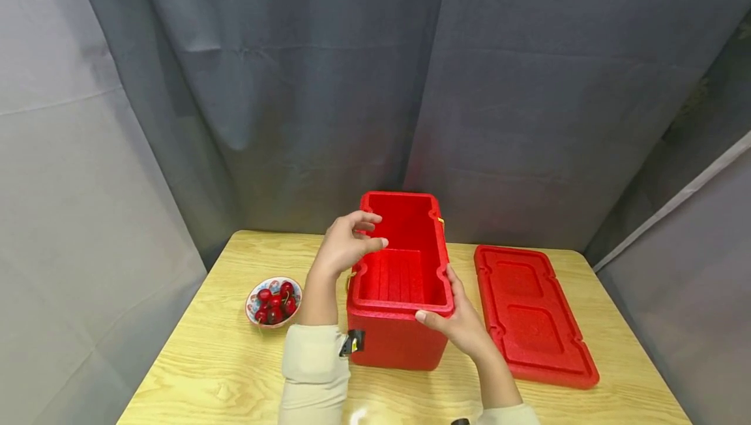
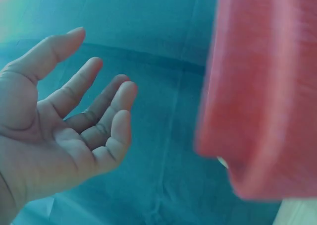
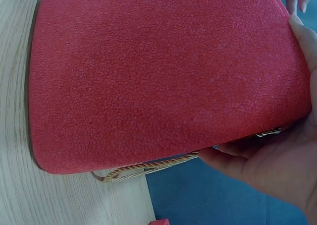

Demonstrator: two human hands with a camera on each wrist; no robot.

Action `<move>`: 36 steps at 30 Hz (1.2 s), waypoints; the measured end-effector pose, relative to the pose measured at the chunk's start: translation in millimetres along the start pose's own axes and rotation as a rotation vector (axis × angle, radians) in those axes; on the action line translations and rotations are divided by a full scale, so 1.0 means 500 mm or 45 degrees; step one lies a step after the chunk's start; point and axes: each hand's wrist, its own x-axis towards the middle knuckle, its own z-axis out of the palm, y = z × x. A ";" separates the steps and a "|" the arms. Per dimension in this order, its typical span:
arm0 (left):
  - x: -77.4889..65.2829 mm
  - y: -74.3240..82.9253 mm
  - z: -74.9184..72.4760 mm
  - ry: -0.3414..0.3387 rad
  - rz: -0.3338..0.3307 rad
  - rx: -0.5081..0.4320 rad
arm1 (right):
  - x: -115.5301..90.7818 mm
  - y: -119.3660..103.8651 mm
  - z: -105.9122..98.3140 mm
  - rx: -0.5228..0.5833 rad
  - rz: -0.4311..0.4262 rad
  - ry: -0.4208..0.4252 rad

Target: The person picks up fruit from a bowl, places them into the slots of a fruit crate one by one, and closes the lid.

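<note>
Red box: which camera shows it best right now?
The head view: it shows the red box open, with inside, rim and near wall in sight. The right wrist view gives one outer wall close up, the right hand at its edge; the left wrist view, only a blurred part.

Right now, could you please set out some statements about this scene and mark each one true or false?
1. The right hand grips the red box. True.
2. Cherries lie in a bowl. True.
3. The red box is covered. False: the red lid lies on the table, to the right.
4. Both hands hold something. False: the left hand holds nothing.
5. The bowl stands left of the red box. True.
</note>
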 end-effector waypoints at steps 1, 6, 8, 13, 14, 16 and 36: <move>-0.006 -0.007 0.001 0.012 0.007 -0.002 | 0.000 0.000 0.000 0.001 0.003 0.001; -0.030 -0.038 -0.001 0.074 0.082 0.009 | 0.003 0.001 0.000 -0.003 0.012 0.004; -0.039 -0.050 -0.001 0.098 0.121 0.007 | 0.004 0.001 0.000 -0.001 0.013 0.002; -0.058 -0.081 0.004 0.142 0.182 -0.015 | 0.001 -0.002 -0.004 -0.001 0.024 -0.002; -0.062 -0.087 0.006 0.148 0.189 -0.015 | -0.001 -0.002 -0.005 -0.001 0.028 -0.002; -0.069 -0.099 0.010 0.162 0.191 -0.019 | -0.003 -0.003 -0.008 -0.010 0.037 0.008; -0.148 -0.207 0.035 0.411 0.255 0.001 | -0.006 0.004 0.001 -0.019 0.014 0.019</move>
